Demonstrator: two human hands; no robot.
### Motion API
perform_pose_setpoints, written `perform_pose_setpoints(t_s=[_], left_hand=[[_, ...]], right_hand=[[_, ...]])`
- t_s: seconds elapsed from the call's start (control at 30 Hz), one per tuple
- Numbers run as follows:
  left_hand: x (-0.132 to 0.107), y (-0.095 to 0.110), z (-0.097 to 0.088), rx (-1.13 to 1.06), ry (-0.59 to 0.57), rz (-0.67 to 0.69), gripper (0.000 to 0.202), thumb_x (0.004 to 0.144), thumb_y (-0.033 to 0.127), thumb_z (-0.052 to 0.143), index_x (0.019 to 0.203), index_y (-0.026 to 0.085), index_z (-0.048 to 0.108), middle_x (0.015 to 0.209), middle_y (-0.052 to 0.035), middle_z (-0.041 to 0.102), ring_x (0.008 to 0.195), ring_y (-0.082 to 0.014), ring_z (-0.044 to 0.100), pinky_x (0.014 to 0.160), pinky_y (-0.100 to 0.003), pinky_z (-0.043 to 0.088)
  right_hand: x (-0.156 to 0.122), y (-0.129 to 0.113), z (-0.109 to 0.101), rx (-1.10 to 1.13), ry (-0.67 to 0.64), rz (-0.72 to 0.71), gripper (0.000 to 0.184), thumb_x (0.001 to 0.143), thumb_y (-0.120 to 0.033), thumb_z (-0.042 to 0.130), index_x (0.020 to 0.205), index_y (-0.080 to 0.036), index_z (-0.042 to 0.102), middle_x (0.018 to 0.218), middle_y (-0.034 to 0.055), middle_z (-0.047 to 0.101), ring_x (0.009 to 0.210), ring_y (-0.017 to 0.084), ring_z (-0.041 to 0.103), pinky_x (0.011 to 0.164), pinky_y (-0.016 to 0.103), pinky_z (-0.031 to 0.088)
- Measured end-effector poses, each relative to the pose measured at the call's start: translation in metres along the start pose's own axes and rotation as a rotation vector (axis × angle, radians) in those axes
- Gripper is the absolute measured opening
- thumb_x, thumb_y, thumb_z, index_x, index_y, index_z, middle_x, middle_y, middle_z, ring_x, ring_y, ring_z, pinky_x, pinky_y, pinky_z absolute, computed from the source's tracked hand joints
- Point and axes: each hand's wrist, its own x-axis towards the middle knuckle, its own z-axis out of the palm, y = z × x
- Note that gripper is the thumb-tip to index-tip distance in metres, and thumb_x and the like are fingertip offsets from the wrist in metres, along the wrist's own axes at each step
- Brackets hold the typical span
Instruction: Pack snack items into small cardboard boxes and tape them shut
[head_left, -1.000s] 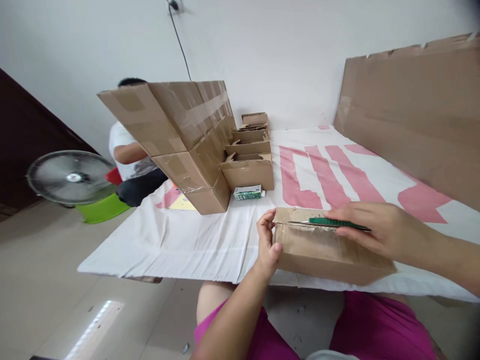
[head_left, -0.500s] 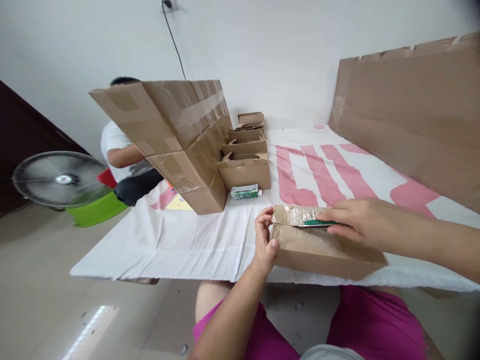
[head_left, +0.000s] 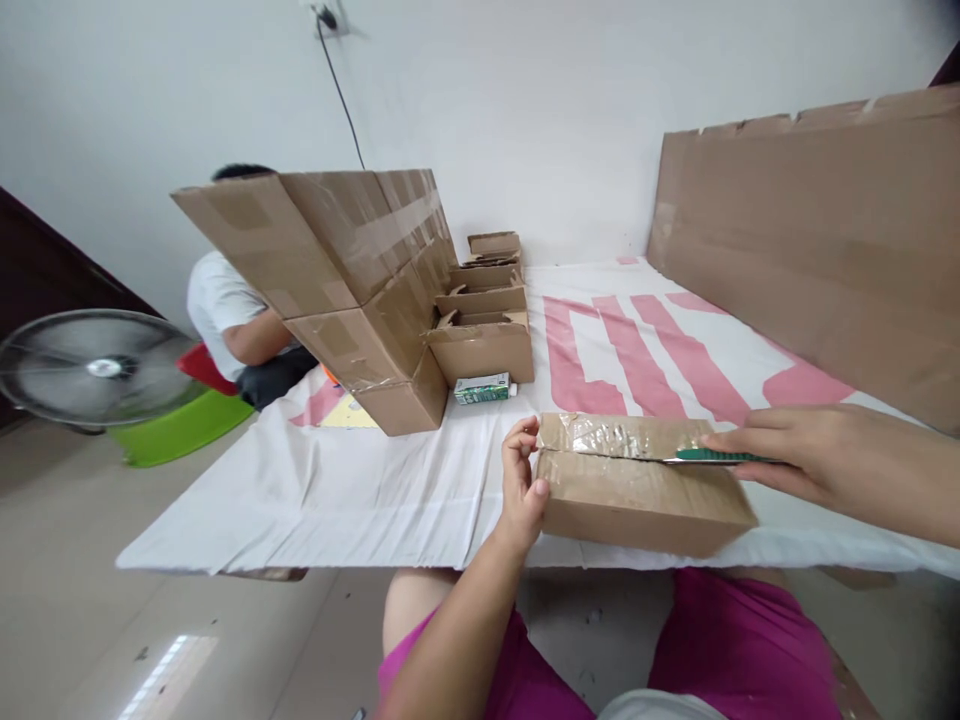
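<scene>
A flat taped cardboard box [head_left: 637, 490] lies at the near edge of the cloth-covered table [head_left: 360, 490]. My left hand [head_left: 523, 482] grips the box's left end, fingers curled over its top corner. My right hand [head_left: 817, 458] is closed on a green utility knife [head_left: 712, 456], whose tip sits in the taped seam near the box's right end. A slit runs along the seam from the left end to the blade.
Stacked taped boxes [head_left: 352, 290] and a row of open small boxes [head_left: 484, 320] stand mid-table, with a small green carton [head_left: 484, 388] in front. A large cardboard sheet [head_left: 810, 240] leans at right. Another person [head_left: 240, 320] sits beyond, near a fan [head_left: 97, 368].
My right hand has drawn the knife along the seam to the right, from the box's left part to its right end. My left hand has stayed on the left end.
</scene>
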Motion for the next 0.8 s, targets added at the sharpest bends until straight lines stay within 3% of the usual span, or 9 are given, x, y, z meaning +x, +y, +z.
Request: perform_pose_setpoints(t_s=[0.1, 0.3, 0.53, 0.7, 0.8], left_hand=[[0.001, 0.000, 0.000, -0.008, 0.015, -0.004, 0.053, 0.074, 0.066, 0.059, 0.105, 0.025, 0.050, 0.132, -0.0101, 0.043, 0.130, -0.0318, 0.039, 0.106, -0.048, 0.031], [0.001, 0.000, 0.001, -0.027, 0.032, -0.018, 0.056, 0.071, 0.069, 0.061, 0.103, 0.025, 0.051, 0.132, -0.0105, 0.044, 0.129, -0.0322, 0.040, 0.106, -0.047, 0.032], [0.001, -0.001, 0.002, -0.068, 0.001, -0.030, 0.054, 0.073, 0.066, 0.060, 0.106, 0.025, 0.050, 0.131, -0.0104, 0.046, 0.126, -0.0315, 0.043, 0.106, -0.047, 0.033], [-0.001, 0.003, 0.004, -0.103, 0.028, -0.073, 0.057, 0.071, 0.068, 0.062, 0.108, 0.026, 0.051, 0.131, -0.0093, 0.047, 0.126, -0.0308, 0.045, 0.105, -0.045, 0.035], [-0.002, 0.005, 0.003, -0.067, 0.007, -0.057, 0.056, 0.073, 0.068, 0.060, 0.111, 0.026, 0.054, 0.133, -0.0097, 0.046, 0.126, -0.0309, 0.045, 0.105, -0.046, 0.035]], right_hand=[[-0.018, 0.021, -0.004, -0.030, -0.151, -0.042, 0.039, 0.090, -0.055, 0.044, 0.110, -0.035, 0.071, 0.089, 0.0023, 0.073, 0.068, 0.018, 0.068, 0.054, 0.030, 0.050], [-0.057, 0.063, -0.002, -0.002, -0.106, 0.074, 0.044, 0.083, -0.063, 0.050, 0.107, -0.033, 0.072, 0.098, 0.0046, 0.075, 0.076, 0.021, 0.070, 0.064, 0.034, 0.055], [-0.088, 0.089, 0.003, 0.125, -0.071, 0.264, 0.049, 0.077, -0.068, 0.055, 0.104, -0.032, 0.074, 0.103, 0.0060, 0.074, 0.087, 0.022, 0.070, 0.077, 0.035, 0.054], [-0.099, 0.096, 0.005, 0.258, -0.075, 0.554, 0.040, 0.085, -0.054, 0.056, 0.108, -0.025, 0.072, 0.097, 0.0060, 0.074, 0.070, 0.014, 0.067, 0.063, 0.024, 0.051], [-0.108, 0.099, 0.028, 0.263, -0.046, 0.579, 0.031, 0.087, -0.045, 0.056, 0.106, -0.026, 0.072, 0.103, 0.0054, 0.074, 0.080, 0.017, 0.069, 0.068, 0.023, 0.053]])
